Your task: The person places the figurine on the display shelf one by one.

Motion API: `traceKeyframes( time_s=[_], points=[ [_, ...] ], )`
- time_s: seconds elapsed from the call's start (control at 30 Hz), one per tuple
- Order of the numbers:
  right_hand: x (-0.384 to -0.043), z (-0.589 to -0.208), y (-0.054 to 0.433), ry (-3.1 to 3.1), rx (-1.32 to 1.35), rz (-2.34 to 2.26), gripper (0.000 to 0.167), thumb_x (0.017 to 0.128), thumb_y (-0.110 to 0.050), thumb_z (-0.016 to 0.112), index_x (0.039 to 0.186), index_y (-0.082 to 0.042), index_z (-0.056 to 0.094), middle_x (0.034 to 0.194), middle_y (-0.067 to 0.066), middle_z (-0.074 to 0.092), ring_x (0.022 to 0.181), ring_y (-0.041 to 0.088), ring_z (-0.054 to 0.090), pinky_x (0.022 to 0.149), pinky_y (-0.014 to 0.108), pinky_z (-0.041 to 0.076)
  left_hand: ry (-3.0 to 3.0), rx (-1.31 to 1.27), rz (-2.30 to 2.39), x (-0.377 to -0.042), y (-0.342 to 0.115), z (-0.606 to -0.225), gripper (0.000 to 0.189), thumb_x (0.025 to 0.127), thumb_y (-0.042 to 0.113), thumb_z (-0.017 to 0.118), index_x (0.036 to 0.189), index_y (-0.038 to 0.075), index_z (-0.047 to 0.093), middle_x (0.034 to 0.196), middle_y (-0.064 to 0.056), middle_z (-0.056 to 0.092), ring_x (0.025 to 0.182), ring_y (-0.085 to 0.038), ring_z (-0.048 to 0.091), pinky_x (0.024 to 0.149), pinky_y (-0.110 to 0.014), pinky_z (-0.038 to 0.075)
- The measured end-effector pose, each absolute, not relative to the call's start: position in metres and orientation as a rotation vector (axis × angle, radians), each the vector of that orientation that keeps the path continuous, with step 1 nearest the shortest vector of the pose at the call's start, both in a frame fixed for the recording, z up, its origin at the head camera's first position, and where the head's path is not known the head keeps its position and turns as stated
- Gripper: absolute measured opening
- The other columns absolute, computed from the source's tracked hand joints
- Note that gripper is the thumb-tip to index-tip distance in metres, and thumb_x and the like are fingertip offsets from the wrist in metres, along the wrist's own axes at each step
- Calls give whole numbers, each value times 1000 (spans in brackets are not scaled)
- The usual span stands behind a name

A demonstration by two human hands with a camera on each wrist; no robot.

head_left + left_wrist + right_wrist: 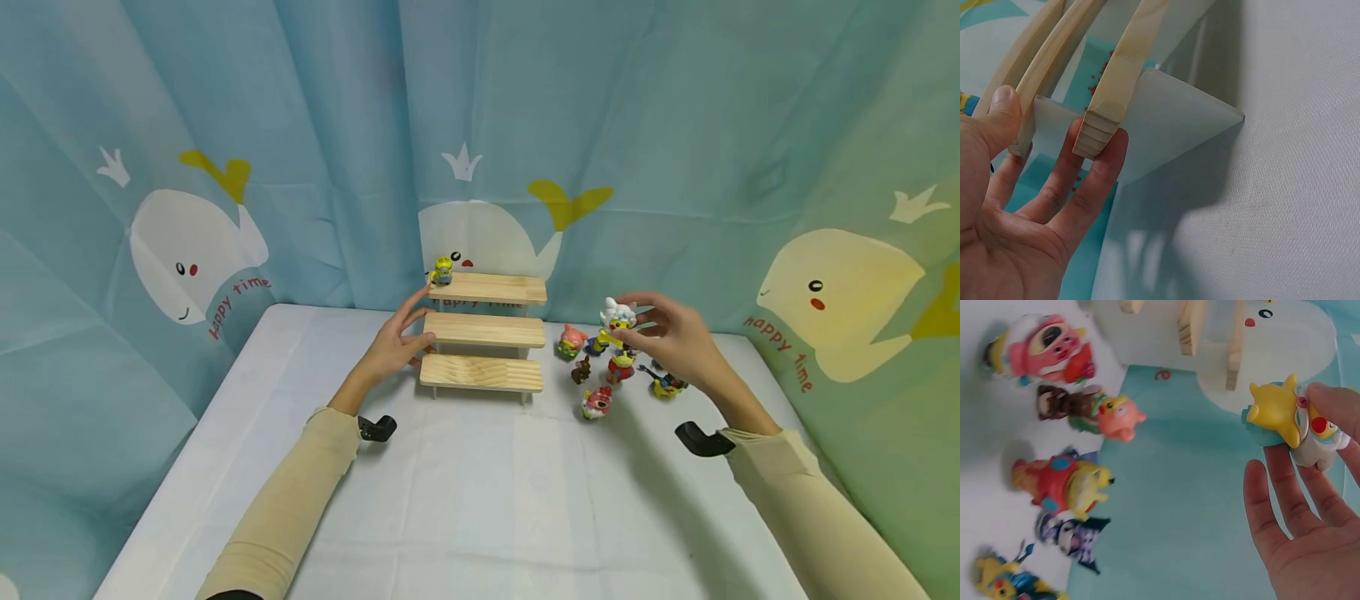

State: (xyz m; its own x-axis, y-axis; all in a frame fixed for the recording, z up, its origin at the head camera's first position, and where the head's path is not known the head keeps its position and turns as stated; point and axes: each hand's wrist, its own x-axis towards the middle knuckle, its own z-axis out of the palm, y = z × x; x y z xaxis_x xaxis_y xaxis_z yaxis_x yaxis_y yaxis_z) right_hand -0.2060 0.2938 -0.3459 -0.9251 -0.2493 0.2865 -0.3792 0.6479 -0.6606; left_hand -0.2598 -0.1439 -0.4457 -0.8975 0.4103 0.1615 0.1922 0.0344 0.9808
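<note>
At the left end of a three-tier wooden display stand point(485, 331), my left hand point(393, 344) steadies it. Up close in the left wrist view, the thumb and a finger grip the middle board point(1054, 59), while other fingertips touch the lowest board point(1124, 69). My right hand point(670, 335) holds a yellow figurine with a white headpiece point(618, 315) between thumb and fingers, raised above the other figurines. It lies tipped sideways in the right wrist view, its yellow body point(1274, 411) showing. A small yellow figurine with blue clothing point(442, 271) stands on the top board's left end.
Right of the stand several figurines are grouped: a pink one point(572, 340), a brown one point(581, 370), a pink-and-red one point(597, 403), a red-clothed one point(621, 367) and a yellow-and-blue one point(667, 385). A printed curtain point(337, 150) hangs behind the white table point(480, 500).
</note>
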Motion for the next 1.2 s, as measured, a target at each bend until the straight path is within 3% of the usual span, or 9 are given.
traceKeyframes(
  time_s=[0.2,0.4,0.73,0.93,1.2],
  points=[
    [-220,-340,275,-2697,567,1142,47,93,-17,80,137,-12,64,135,12,60,98,15,64,72,16,55,2141,621,1970,-261,-144,-447,80,104,9,63,166,34,19,167,-26,20,109,-58,63,72,-74,51],
    [-232,-335,255,-2685,590,1166,48,93,-19,80,138,-14,64,138,11,60,105,26,65,77,17,53,2137,604,1962,-261,-142,-446,80,103,11,64,165,36,20,167,-25,19,111,-58,62,74,-76,50],
    [-255,-329,215,-2631,679,1234,43,93,-21,80,134,-16,66,127,9,65,100,26,67,80,34,57,2135,618,1962,-259,-145,-446,80,104,9,62,166,33,18,169,-19,18,117,-54,61,75,-78,48],
    [-269,-327,192,-2582,733,1273,44,93,-19,80,133,-13,66,130,9,64,102,27,68,83,43,56,2138,609,1965,-259,-145,-447,79,104,9,62,165,35,19,168,-19,21,112,-55,63,75,-79,47],
    [-283,-325,161,-2566,766,1315,44,91,-17,82,132,-14,66,133,8,63,102,26,70,81,41,58,2166,606,1946,-260,-144,-446,79,104,10,62,165,36,19,167,-18,24,98,-44,71,73,-77,49]
  ],
)
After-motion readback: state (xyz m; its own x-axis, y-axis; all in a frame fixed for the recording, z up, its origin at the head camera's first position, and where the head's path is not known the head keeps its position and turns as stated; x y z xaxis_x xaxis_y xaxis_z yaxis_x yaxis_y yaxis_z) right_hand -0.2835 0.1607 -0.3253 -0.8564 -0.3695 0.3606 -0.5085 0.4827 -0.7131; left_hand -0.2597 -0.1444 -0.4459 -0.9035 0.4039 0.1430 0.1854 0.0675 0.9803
